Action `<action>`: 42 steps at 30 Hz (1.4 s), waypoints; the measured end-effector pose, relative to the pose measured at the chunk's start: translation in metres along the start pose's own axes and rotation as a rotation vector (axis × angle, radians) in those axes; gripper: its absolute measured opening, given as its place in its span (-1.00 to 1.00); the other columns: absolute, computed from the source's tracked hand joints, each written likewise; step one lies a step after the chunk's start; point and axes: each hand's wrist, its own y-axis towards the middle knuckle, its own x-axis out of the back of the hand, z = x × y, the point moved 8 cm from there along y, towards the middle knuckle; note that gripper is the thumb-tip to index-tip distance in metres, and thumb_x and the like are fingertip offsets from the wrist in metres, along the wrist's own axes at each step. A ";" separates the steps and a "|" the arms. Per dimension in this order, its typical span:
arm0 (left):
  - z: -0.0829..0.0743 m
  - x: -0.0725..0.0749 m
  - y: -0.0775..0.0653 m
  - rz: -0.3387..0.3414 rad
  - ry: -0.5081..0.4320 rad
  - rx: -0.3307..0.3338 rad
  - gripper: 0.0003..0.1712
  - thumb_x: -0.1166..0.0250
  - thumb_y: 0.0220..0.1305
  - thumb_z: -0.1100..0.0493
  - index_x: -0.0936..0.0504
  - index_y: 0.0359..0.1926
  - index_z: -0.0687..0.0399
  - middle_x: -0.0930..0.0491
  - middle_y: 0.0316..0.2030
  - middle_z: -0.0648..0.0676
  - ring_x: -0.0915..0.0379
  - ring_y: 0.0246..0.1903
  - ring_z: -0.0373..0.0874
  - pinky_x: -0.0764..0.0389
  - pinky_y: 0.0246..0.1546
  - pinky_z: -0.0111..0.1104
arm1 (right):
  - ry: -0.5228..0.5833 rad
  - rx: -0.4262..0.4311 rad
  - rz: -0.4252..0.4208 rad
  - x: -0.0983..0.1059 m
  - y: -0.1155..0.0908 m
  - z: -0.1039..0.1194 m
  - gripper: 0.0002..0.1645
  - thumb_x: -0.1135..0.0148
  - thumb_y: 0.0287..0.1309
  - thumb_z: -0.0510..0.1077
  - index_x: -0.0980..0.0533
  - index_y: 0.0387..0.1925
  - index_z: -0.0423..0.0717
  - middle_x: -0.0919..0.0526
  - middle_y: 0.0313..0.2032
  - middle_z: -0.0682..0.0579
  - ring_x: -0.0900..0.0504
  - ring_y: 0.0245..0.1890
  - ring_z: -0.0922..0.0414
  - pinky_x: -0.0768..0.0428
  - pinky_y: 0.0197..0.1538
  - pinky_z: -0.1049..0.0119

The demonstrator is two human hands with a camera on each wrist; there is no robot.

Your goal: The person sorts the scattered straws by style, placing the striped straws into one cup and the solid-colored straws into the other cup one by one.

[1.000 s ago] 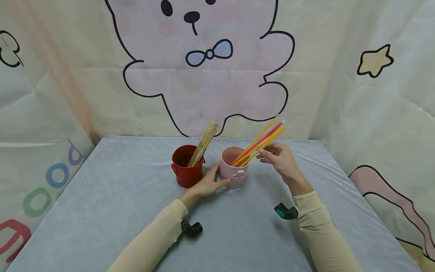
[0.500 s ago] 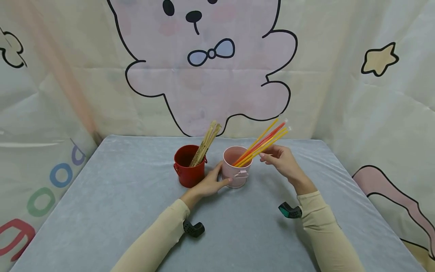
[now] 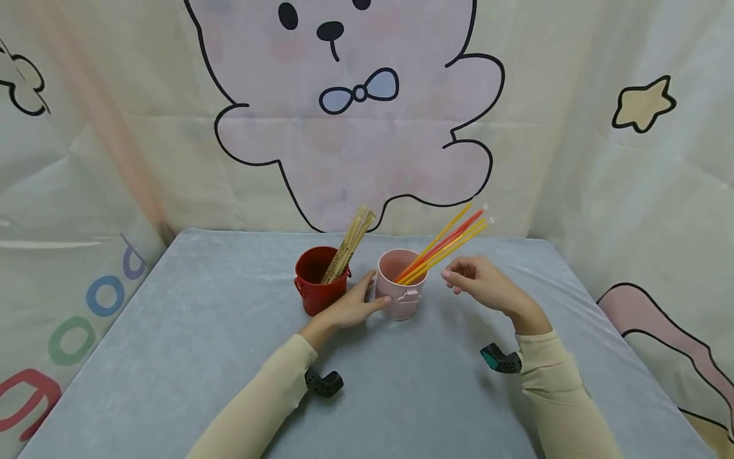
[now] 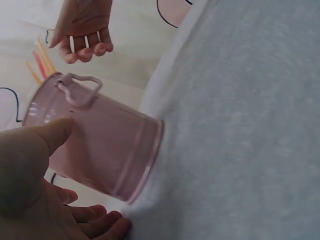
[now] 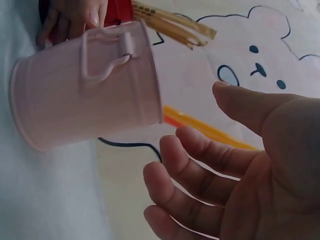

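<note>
A pale pink bucket (image 3: 399, 303) stands on the cloth-covered table with several yellow and orange straws (image 3: 441, 247), apparently in clear wrap, leaning right out of it. My left hand (image 3: 348, 308) is at its left side; the thumb (image 4: 56, 134) rests against the wall and the other fingers lie extended nearby. To the right of the bucket, my right hand (image 3: 483, 284) hovers with fingers loosely bent, holding nothing. At the left is a red bucket (image 3: 318, 296) with several tan wrapped sticks (image 3: 348, 250); my left hand partly covers its lower right side.
Light blue cloth (image 3: 413, 395) covers the table. A printed fabric backdrop (image 3: 533, 146) rises behind its far edge and along both sides. Black devices sit at the left wrist (image 3: 323, 384) and the right wrist (image 3: 501, 358).
My right hand has come away from the straws, moving down and to the right. The straws stay leaning in the pink bucket. My left hand stays beside that bucket.
</note>
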 end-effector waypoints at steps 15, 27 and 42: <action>-0.058 0.025 -0.027 -0.095 0.195 -0.115 0.08 -0.26 0.37 -0.20 0.18 0.64 -0.03 0.13 0.64 0.03 0.18 0.62 -0.03 -0.08 0.56 0.08 | -0.053 0.081 0.029 0.009 -0.015 0.031 -0.68 -0.12 0.48 -0.04 -0.59 0.01 -0.18 -0.68 -0.11 -0.09 -0.64 -0.19 0.07 -0.62 -0.01 0.22; -0.116 0.050 -0.080 -0.192 0.189 -0.298 -0.26 -0.25 0.42 -0.11 -0.22 0.52 -0.22 -0.40 0.40 0.01 -0.35 0.36 0.02 -0.49 0.30 0.04 | -0.027 0.143 0.034 0.011 -0.024 0.039 -0.68 -0.13 0.47 -0.09 -0.54 0.12 -0.15 -0.69 -0.03 -0.09 -0.68 -0.15 0.17 -0.63 0.02 0.36; -0.105 0.134 -0.132 -0.520 0.147 -0.396 -0.52 -0.18 0.50 0.10 -0.42 0.37 -0.03 -0.56 0.24 0.11 -0.51 0.19 0.03 -0.51 0.27 0.04 | 0.217 0.370 -0.399 0.053 -0.033 0.042 -0.83 -0.12 0.38 -0.38 -0.57 -0.06 -0.33 -0.70 -0.25 0.30 -0.69 -0.28 0.30 -0.63 -0.04 0.57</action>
